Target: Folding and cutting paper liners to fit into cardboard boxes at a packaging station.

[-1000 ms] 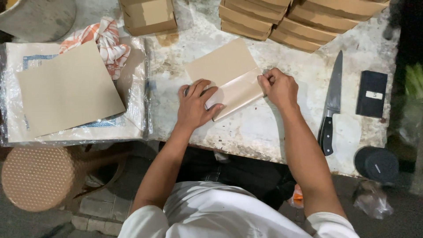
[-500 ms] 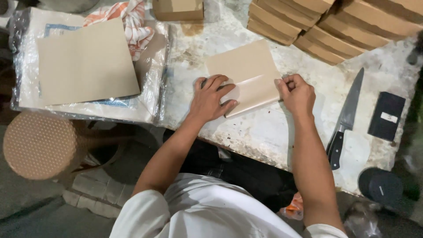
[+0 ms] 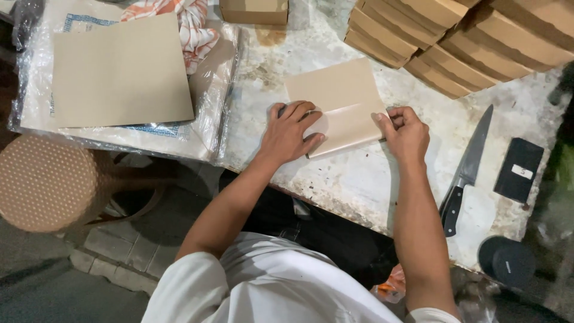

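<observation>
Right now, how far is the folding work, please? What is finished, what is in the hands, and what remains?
Done: stacks of folded boxes stand at the table's far edge. In hand: the left hand presses on a brown card sheet, already creased across the middle, while the right hand holds its right edge. Left: this sheet is still flat, and more flat card lies on the plastic-wrapped pile.

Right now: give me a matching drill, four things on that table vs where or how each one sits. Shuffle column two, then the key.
Things:
1. kitchen knife
2. tan card sheet
3. stacked flat boxes
4. striped cloth

Place or state:
A. lying on the plastic-wrapped bundle, far left
B. pressed flat under both hands, folded along a crease
C. piled at the far right of the table
D. lying on the bare table, right of the right hand

Pairs: 1-D, 2-B, 3-C, 4-A
</observation>
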